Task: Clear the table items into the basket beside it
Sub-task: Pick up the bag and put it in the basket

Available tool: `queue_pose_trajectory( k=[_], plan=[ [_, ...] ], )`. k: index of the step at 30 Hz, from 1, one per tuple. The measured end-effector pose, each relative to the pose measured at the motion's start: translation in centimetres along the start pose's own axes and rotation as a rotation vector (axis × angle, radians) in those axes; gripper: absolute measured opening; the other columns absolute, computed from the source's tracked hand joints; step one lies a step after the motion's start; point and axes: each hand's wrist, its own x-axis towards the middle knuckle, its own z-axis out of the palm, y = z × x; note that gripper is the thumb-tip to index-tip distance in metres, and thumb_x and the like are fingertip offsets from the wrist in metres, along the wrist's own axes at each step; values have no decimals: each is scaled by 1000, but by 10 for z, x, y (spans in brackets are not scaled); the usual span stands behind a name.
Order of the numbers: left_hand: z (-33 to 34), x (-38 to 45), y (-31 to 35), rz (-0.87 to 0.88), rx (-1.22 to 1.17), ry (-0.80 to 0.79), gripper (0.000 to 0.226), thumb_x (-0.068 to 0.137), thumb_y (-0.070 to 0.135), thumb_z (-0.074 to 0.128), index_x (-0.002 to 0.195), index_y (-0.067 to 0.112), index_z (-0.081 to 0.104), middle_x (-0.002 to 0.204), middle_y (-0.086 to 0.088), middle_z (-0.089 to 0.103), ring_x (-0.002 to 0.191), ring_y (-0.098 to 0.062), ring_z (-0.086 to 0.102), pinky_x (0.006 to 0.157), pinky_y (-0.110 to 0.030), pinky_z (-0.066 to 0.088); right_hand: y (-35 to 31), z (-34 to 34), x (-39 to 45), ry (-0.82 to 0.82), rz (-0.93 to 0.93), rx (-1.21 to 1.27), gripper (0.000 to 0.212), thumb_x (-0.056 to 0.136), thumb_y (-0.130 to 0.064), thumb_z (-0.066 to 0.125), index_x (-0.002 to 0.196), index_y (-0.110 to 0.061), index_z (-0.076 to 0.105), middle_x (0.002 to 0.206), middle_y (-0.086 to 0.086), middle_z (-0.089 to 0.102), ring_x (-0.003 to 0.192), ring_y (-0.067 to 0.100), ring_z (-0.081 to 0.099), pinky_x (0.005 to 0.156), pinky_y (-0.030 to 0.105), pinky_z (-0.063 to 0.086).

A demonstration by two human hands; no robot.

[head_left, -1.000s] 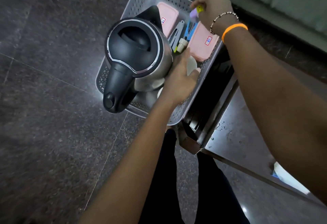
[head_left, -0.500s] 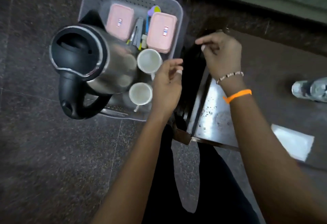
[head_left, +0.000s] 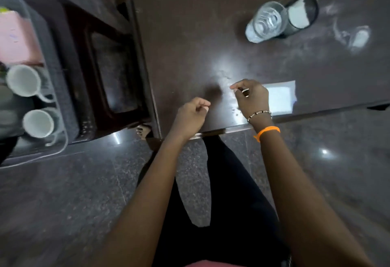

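Observation:
The dark brown table (head_left: 190,34) holds a clear drinking glass (head_left: 267,22) at the far right, touching a dark round holder (head_left: 300,13) with white paper in it. A flat white paper (head_left: 280,98) lies near the front edge. My right hand (head_left: 251,98) hovers just left of that paper with its fingers curled and nothing in it. My left hand (head_left: 192,114) is a loose empty fist over the table's front edge. The grey basket (head_left: 63,140) sits at the far left, holding a pink box (head_left: 16,37) and two white mugs (head_left: 23,80).
A dark wooden stool frame (head_left: 101,66) stands between the basket and the table. A blurred white patch (head_left: 360,38) shows on the table at the far right. My legs and a bare foot (head_left: 143,131) stand on the polished stone floor in front of the table.
My view has swung right from the basket to the table. Both hands left the basket and came over the table's front edge. The kettle is out of view.

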Motion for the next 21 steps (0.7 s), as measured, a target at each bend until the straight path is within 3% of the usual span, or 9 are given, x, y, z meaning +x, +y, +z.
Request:
queue_pose_trajectory(
  k=[3, 7, 10, 13, 17, 19, 21],
  plan=[
    [37, 14, 13, -35, 88, -53, 21, 90, 12, 50, 104, 15, 65, 107, -10, 69, 100, -24, 64, 94, -31, 46, 54, -27, 18, 56, 83, -81, 21, 79, -1, 57, 97, -6, 68, 101, 18, 66, 89, 35, 62, 81, 30, 46],
    [73, 31, 22, -93, 130, -130, 21, 90, 15, 51, 106, 15, 64, 109, -8, 67, 102, -24, 63, 92, -26, 42, 110, -47, 44, 65, 276, -211, 49, 81, -9, 61, 127, -4, 46, 132, 20, 43, 121, 36, 44, 102, 36, 29],
    [91, 42, 27, -131, 156, -147, 17, 90, 17, 51, 100, 22, 63, 100, -2, 65, 103, -23, 63, 94, -28, 42, 138, -55, 60, 68, 423, -173, 64, 81, -11, 65, 135, -2, 32, 140, 19, 32, 129, 35, 36, 108, 34, 27],
    [101, 48, 29, -162, 167, -140, 15, 90, 20, 51, 98, 23, 62, 103, -1, 65, 103, -22, 63, 97, -33, 44, 150, -59, 70, 47, 540, -37, 70, 76, -10, 71, 132, -2, 29, 137, 21, 41, 125, 33, 45, 105, 37, 35],
    [104, 53, 28, -195, 148, -125, 12, 89, 21, 50, 93, 25, 60, 111, -5, 66, 103, -24, 62, 99, -39, 46, 163, -59, 82, -71, 711, 72, 47, 69, -23, 78, 103, -11, 48, 113, 10, 66, 96, 21, 63, 89, 37, 49],
    [102, 54, 26, -209, 138, -116, 15, 90, 20, 49, 96, 25, 61, 112, -4, 64, 104, -23, 61, 96, -36, 47, 166, -58, 84, -230, 717, 122, 21, 72, -24, 76, 73, -18, 56, 69, -7, 71, 57, 5, 61, 70, 27, 51],
    [99, 56, 24, -186, 152, -92, 19, 92, 19, 48, 104, 21, 61, 111, -2, 61, 103, -19, 58, 88, -28, 43, 160, -54, 82, -286, 682, 230, 29, 76, -12, 71, 57, -21, 51, 32, -18, 54, 41, 0, 52, 65, 21, 50]
  ],
)
